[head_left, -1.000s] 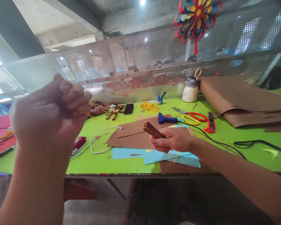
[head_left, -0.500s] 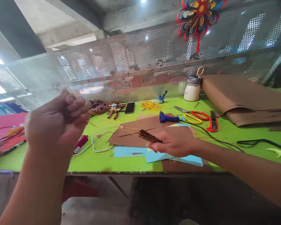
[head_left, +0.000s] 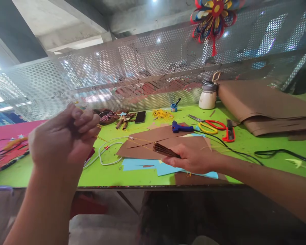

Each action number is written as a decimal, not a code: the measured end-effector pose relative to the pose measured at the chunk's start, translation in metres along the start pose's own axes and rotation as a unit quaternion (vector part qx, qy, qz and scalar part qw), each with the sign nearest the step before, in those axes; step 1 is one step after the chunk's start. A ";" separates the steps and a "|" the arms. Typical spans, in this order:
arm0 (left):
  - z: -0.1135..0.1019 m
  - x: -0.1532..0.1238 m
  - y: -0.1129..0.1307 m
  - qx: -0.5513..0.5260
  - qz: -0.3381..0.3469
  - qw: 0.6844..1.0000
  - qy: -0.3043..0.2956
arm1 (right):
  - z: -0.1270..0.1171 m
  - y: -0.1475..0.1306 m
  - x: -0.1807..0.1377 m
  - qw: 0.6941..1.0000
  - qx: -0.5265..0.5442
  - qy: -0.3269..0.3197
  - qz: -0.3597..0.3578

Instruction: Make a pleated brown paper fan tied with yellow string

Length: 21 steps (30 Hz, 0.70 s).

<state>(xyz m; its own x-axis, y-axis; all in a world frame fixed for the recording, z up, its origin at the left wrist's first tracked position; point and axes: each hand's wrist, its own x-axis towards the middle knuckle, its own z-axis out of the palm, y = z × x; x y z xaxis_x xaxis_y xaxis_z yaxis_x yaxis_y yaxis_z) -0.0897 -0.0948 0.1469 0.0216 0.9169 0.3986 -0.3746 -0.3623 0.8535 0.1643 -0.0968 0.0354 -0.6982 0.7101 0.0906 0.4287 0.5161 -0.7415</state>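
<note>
My left hand (head_left: 63,136) is raised near the camera, its fingers closed on a thin yellow string (head_left: 122,140). The string runs taut across to a folded brown paper bundle (head_left: 164,150). My right hand (head_left: 193,158) is closed on that bundle, low over the green table (head_left: 104,175). Beneath it lie brown paper sheets (head_left: 145,141) and light blue paper (head_left: 137,165).
A blue glue gun (head_left: 181,128), red and yellow scissors (head_left: 210,126), a red cutter (head_left: 230,132), a phone (head_left: 140,117), a white cable (head_left: 108,153), a white jar (head_left: 207,97) and stacked brown paper (head_left: 265,107) lie on the table. Perforated metal screen behind; black cord (head_left: 277,151) at right.
My right hand has lowered the brown bundle and turned it flatter toward the table. The yellow string is now stretched taut between my hands. My left hand has dropped slightly.
</note>
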 end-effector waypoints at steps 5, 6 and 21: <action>-0.003 -0.004 -0.002 0.008 -0.021 1.000 -0.012 | -0.002 -0.002 0.000 0.999 0.007 -0.037 0.000; -0.002 -0.005 -0.001 0.009 -0.020 1.000 -0.010 | -0.002 -0.002 0.001 0.999 0.003 -0.050 0.010; -0.028 -0.015 -0.006 -0.004 -0.054 0.998 0.016 | 0.011 -0.006 -0.010 0.996 0.005 -0.058 0.067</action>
<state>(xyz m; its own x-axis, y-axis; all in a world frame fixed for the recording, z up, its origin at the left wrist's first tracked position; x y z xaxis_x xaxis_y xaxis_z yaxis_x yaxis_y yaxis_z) -0.1137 -0.1020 0.1268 0.0334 0.9554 0.2933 -0.3798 -0.2593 0.8880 0.1631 -0.1121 0.0315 -0.6968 0.7119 -0.0878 0.5180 0.4147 -0.7482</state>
